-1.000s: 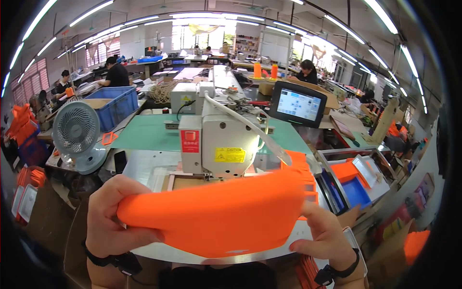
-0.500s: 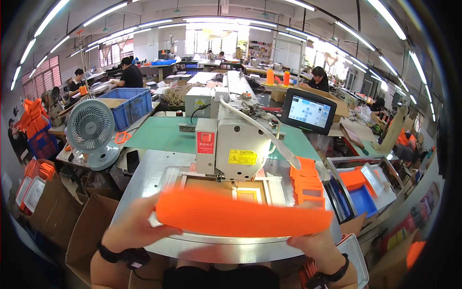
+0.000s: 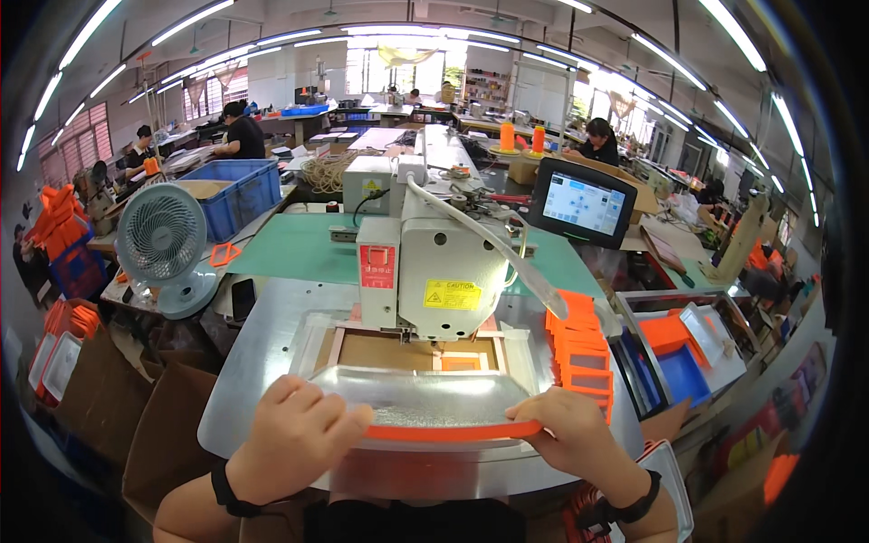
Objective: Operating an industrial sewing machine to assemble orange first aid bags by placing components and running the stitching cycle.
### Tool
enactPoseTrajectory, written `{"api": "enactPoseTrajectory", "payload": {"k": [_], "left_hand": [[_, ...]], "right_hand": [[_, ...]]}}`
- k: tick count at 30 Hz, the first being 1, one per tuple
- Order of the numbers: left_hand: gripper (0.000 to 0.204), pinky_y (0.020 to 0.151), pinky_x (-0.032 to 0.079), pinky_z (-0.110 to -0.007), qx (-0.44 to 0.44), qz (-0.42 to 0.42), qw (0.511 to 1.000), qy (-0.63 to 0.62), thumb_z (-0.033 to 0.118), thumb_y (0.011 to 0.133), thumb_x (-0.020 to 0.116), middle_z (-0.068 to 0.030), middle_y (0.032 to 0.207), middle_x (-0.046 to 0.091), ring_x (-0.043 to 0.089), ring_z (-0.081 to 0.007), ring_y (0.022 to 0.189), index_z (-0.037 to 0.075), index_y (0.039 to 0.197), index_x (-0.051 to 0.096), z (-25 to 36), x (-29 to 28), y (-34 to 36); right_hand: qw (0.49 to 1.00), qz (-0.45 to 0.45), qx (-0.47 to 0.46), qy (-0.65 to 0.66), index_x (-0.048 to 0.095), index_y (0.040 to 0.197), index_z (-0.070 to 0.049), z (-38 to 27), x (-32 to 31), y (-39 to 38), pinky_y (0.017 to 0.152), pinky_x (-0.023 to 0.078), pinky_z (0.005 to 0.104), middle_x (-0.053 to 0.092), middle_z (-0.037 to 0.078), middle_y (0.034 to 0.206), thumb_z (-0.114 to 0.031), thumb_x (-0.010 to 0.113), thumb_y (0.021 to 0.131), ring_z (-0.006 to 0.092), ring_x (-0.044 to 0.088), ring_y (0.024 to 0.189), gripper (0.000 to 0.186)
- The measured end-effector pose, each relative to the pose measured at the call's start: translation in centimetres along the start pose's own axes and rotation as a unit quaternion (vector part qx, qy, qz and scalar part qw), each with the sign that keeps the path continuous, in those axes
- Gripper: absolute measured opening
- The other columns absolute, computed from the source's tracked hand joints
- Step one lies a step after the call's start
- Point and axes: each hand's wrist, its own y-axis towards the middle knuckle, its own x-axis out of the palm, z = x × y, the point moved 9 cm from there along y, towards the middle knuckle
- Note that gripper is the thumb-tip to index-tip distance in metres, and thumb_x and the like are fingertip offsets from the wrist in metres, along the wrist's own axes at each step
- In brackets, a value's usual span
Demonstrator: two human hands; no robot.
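A: What are the hands holding?
B: A silver-and-orange piece (image 3: 434, 398). Its shiny side faces up, and an orange strip runs along the near side.
A: Where is it?
B: Over the front part of the gray metal table (image 3: 244, 380), close to the table's round front edge. I can't tell if it touches the top.
A: And the fingers?
B: The left hand (image 3: 303, 434) is curled closed around the left end. Its thumb is hard to see. The right hand (image 3: 566, 434) pinches the right end, thumb on top and fingers bent below.
A: What's just past the piece?
B: A brown board (image 3: 376, 350) in a frame, in the middle of the table. The big pale machine (image 3: 453, 258) hangs over the back of it.
A: What's on the right?
B: A row of orange frames (image 3: 584, 362), lying on each other near the table's right edge. A dark screen (image 3: 582, 201) stands farther back.
A: And on the left?
B: A phone (image 3: 243, 299), just beside the table's back left corner. Then a round fan (image 3: 163, 237), and a blue bin (image 3: 243, 199) behind it.
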Motion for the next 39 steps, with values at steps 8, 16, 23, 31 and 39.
{"api": "enactPoseTrajectory", "payload": {"k": [8,16,23,31,39], "left_hand": [[0.021,0.075,0.046,-0.037,-0.049,0.016,0.995,-0.081,0.014,0.073,0.077,-0.0041,0.081,0.064,0.061,-0.0256,0.075,0.009,0.09,0.065,-4.4,2.9,-0.1],[0.017,0.074,0.048,-0.035,-0.005,-0.046,0.998,-0.045,0.014,0.075,0.074,-0.004,0.084,0.065,0.062,-0.023,0.076,0.009,0.087,0.063,-4.4,6.1,-1.4],[0.012,0.077,0.051,-0.033,0.009,-0.083,0.988,-0.13,0.008,0.079,0.065,-0.0058,0.094,0.067,0.066,-0.0212,0.084,0.007,0.091,0.065,-2.6,8.3,-2.4],[0.024,0.083,0.051,-0.037,0.005,-0.162,0.973,-0.165,0.003,0.078,0.064,-0.0107,0.102,0.067,0.067,-0.0246,0.093,0.006,0.101,0.069,-2.4,9.7,-3.2],[0.021,0.083,0.051,-0.038,-0.008,-0.158,0.974,-0.162,0.003,0.078,0.065,-0.0101,0.101,0.067,0.066,-0.0247,0.093,0.006,0.097,0.071,-2.5,10.0,-3.3]], "right_hand": [[0.995,-0.03,0.092,0.028,0.066,0.104,-0.007,4.9,2.1,-0.4,0.074,0.053,0.0393,0.067,0.011,0.094,-0.001,0.071,0.076,0.0318,0.065,0.088,0.029],[0.997,-0.04,0.002,-0.064,0.066,0.102,-0.005,5.6,4.6,-0.5,0.073,0.053,0.0385,0.07,0.01,0.105,-0.005,0.068,0.079,0.0271,0.066,0.085,0.023],[0.967,-0.105,-0.081,-0.219,0.066,0.106,-0.009,5.3,6.2,-2.3,0.071,0.041,0.03,0.07,0.003,0.118,-0.016,0.074,0.074,0.0147,0.063,0.087,0.034],[0.974,-0.137,-0.044,-0.176,0.064,0.111,-0.008,5.6,6.9,-2.7,0.092,0.041,0.0398,0.066,0.005,0.124,-0.022,0.072,0.082,0.0198,0.059,0.114,0.033],[0.977,-0.161,-0.01,-0.138,0.062,0.113,-0.001,5.4,8.0,-3.3,0.109,0.039,0.0525,0.064,0.013,0.122,-0.019,0.071,0.083,0.0288,0.058,0.121,0.035]]}}
